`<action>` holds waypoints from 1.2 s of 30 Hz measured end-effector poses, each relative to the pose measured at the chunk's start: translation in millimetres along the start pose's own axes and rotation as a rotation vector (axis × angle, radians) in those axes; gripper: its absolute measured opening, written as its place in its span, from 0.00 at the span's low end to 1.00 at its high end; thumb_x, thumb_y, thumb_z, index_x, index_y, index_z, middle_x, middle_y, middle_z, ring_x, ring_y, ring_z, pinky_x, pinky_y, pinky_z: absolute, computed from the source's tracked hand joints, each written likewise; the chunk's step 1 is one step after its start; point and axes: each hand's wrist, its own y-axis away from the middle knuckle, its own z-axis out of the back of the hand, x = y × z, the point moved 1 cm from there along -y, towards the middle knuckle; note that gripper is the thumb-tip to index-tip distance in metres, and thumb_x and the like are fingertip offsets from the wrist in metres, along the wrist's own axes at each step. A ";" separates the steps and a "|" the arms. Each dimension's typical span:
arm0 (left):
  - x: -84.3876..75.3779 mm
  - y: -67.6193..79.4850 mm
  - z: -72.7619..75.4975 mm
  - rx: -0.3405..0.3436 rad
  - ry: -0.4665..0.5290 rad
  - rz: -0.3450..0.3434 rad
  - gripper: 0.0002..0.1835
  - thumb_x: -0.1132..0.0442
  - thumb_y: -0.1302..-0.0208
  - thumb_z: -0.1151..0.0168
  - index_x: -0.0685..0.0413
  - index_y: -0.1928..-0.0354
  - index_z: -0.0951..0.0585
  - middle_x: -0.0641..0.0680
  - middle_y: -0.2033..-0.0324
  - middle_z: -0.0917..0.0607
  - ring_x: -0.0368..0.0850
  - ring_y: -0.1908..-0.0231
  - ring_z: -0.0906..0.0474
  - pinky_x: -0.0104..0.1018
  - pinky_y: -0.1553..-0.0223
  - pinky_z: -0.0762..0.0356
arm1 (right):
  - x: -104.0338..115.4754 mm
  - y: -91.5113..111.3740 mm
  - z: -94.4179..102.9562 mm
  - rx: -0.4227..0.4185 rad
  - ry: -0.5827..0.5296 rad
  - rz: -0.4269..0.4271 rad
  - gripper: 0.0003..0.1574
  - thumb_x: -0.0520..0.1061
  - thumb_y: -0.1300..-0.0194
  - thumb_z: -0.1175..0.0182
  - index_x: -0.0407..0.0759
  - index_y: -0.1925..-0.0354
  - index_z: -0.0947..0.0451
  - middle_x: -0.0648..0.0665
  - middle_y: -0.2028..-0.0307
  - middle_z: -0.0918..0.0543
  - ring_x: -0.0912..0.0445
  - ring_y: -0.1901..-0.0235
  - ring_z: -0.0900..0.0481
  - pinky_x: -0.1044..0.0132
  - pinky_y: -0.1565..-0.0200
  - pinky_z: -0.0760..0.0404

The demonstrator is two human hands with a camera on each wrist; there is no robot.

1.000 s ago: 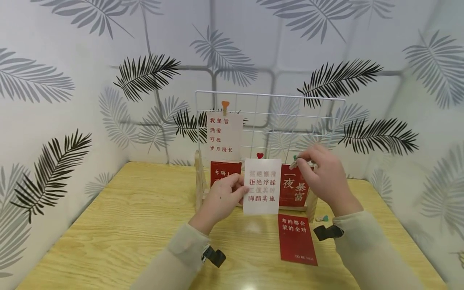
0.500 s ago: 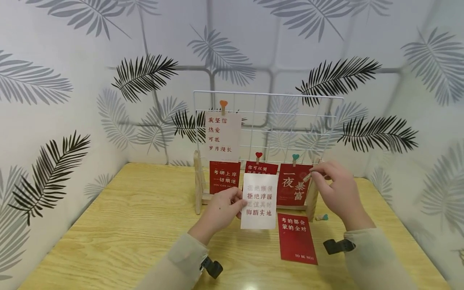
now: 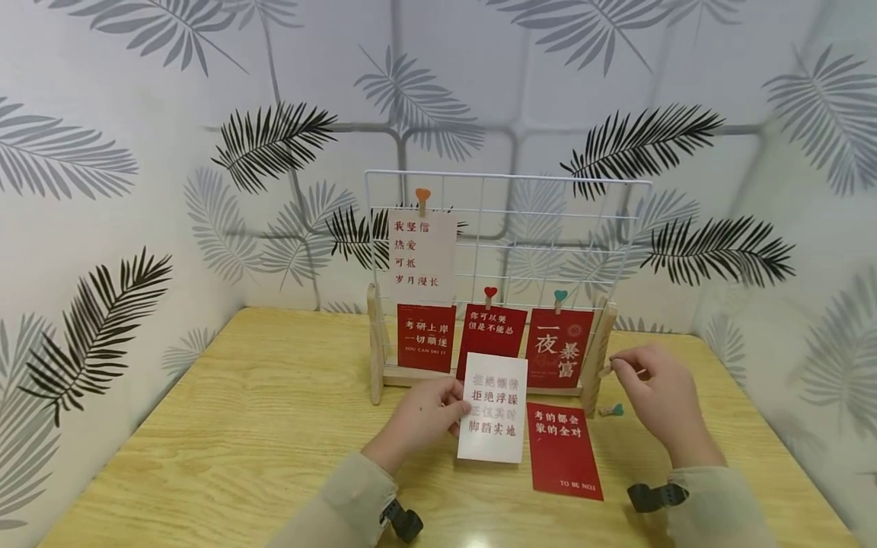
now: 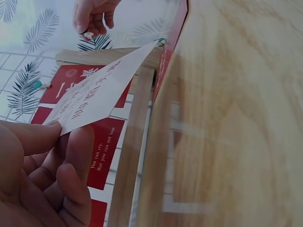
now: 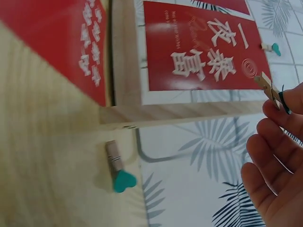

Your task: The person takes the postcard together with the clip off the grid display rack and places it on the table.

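My left hand (image 3: 421,417) pinches a white card (image 3: 495,407) with printed characters by its left edge, upright in front of the grid rack. In the left wrist view, the thumb (image 4: 38,137) presses on the card near its corner. My right hand (image 3: 664,399) pinches a small wooden clothespin (image 5: 269,90) with a dark green piece by the finger and thumb, right of the rack. Several cards hang on the white wire grid (image 3: 527,199): a white one (image 3: 438,255) under an orange heart clothespin (image 3: 423,199), and red ones below, including the right red card (image 3: 548,350).
A loose red card (image 3: 565,457) lies on the wooden table (image 3: 226,426) before the rack. Beside the rack's right wooden foot (image 3: 596,365) lies a clothespin with a teal heart (image 3: 613,410). Patterned wall covering stands close behind and at both sides.
My left hand has lowered the white card, uncovering more of the middle red card. My right hand has moved right and down, away from the right red card, keeping the clothespin pinched.
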 end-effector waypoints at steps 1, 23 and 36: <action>1.8 -0.3 -1.2 0.005 -0.006 -0.004 0.03 0.61 0.29 0.37 0.47 0.63 0.20 0.48 0.74 0.17 0.49 0.73 0.16 0.37 0.72 0.24 | -3.2 2.1 -0.6 0.013 0.004 -0.013 0.10 0.45 0.27 0.40 0.43 0.60 0.14 0.46 0.63 0.18 0.52 0.64 0.22 0.53 0.62 0.22; 19.2 6.1 -6.2 0.102 -0.064 0.038 0.10 0.59 0.30 0.36 0.50 0.71 0.22 0.53 0.77 0.17 0.45 0.77 0.19 0.36 0.74 0.27 | -61.6 16.5 -0.7 0.222 0.013 -0.274 0.26 0.59 0.23 0.47 0.40 0.50 0.15 0.36 0.49 0.15 0.39 0.48 0.21 0.42 0.50 0.25; 25.0 6.9 -8.2 0.224 0.015 0.089 0.11 0.60 0.30 0.36 0.55 0.71 0.22 0.55 0.76 0.16 0.47 0.77 0.17 0.38 0.72 0.19 | -87.1 21.4 0.2 0.436 -0.013 -0.379 0.27 0.58 0.23 0.49 0.40 0.49 0.15 0.38 0.54 0.14 0.45 0.55 0.17 0.46 0.53 0.22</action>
